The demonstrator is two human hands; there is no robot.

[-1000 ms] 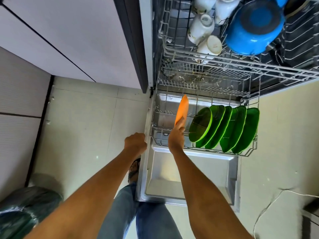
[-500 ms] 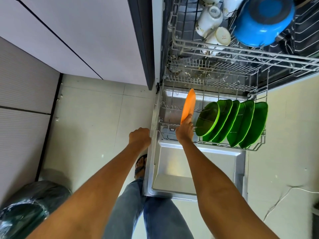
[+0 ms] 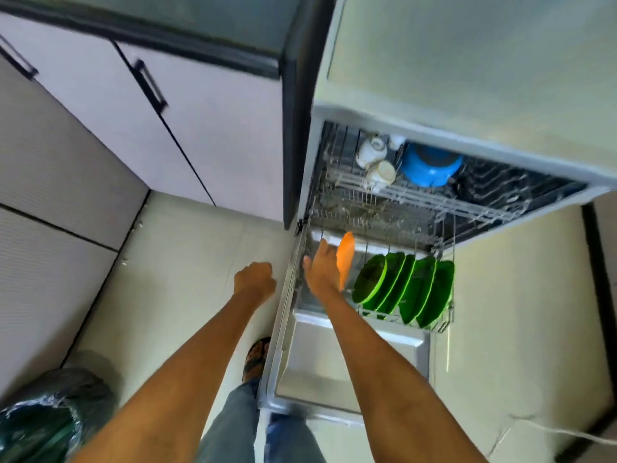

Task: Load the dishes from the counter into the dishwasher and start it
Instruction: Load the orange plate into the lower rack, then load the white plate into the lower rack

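Nearest you, your left hand point(image 3: 254, 279) hung over the floor just beside the dishwasher door point(image 3: 350, 362), fingers curled into a loose fist with nothing in them. Your right hand point(image 3: 322, 269) reached over the front edge of the lower rack point(image 3: 444, 324), fingers straight and spread, lying against the left face of the orange plate point(image 3: 345, 257) rather than wrapped around it. The plate stood on edge in the rack, near the row of green plates point(image 3: 405, 289) but apart from it, so by the look of it you were at the seating step for this dish, palm steadying it between the tines.

The next move likely called for lifting that hand straight up and back towards you, without brushing the plate sideways, then going to the counter for more dishes; the counter's load was out of view, so how much remained could not be told.

To the left of the orange plate the rack showed open slots. On the right the green plates filled it almost to its corner. Above and behind, the upper rack point(image 3: 434, 202) stuck out over the back of the lower one, carrying white cups point(image 3: 372, 155) and a blue bowl point(image 3: 430, 167), so headroom shrank the deeper you reached. The door's edges boxed you in at knee height.
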